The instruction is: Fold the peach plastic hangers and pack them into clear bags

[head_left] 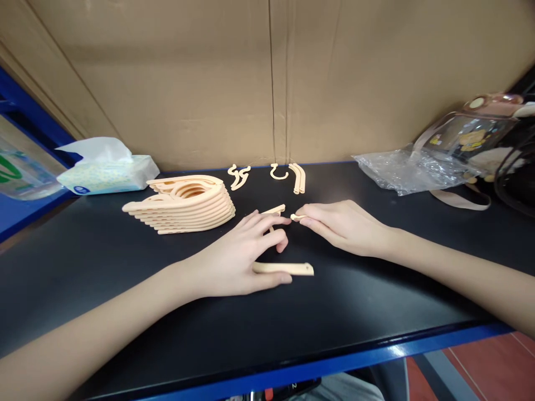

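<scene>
My left hand lies low over the black table, palm down, holding a cream plastic hanger arm between thumb and palm. Its index finger is bent, and other fingers reach forward over a second cream hanger arm. Whether the two arms are joined is hidden under the hand. Close to the left fingertips, my right hand pinches a small cream plastic hanger part; most of it is covered by the fingers. Behind the hands lie loose hanger hooks, a single hook and curved hanger arms.
A stack of cream hangers stands left of my hands, with a tissue pack behind it. At the back right lie a clear plastic bag and a transparent bottle with a strap. Cardboard walls off the back.
</scene>
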Action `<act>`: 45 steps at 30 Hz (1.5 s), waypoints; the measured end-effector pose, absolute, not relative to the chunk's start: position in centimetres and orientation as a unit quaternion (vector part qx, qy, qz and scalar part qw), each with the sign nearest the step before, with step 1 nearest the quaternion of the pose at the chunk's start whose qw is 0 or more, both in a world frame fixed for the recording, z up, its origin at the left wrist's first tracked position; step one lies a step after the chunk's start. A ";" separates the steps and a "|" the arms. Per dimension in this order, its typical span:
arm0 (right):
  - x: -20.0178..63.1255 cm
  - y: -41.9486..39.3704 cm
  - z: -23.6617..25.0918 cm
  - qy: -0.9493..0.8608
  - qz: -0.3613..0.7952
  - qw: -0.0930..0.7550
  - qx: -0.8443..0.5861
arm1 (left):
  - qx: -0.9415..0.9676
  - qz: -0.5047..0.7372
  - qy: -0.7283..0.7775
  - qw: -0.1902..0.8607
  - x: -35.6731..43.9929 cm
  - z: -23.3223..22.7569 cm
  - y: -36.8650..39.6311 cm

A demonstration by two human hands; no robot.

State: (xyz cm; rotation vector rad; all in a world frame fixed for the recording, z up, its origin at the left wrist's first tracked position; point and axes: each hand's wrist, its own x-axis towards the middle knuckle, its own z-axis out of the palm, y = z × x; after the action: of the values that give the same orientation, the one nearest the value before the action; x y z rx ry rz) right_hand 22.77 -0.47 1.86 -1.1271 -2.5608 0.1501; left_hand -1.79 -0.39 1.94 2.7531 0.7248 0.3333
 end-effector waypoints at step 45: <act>22.7 -0.1 1.3 -0.871 0.121 0.184 -0.439 | 0.896 0.181 0.318 0.253 -1.9 1.6 0.1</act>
State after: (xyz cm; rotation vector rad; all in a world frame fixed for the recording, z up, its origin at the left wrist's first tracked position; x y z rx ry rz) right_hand 22.68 -0.09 1.27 -1.2372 -2.4566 0.3406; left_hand -1.89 0.14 1.56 2.4343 0.8635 0.4925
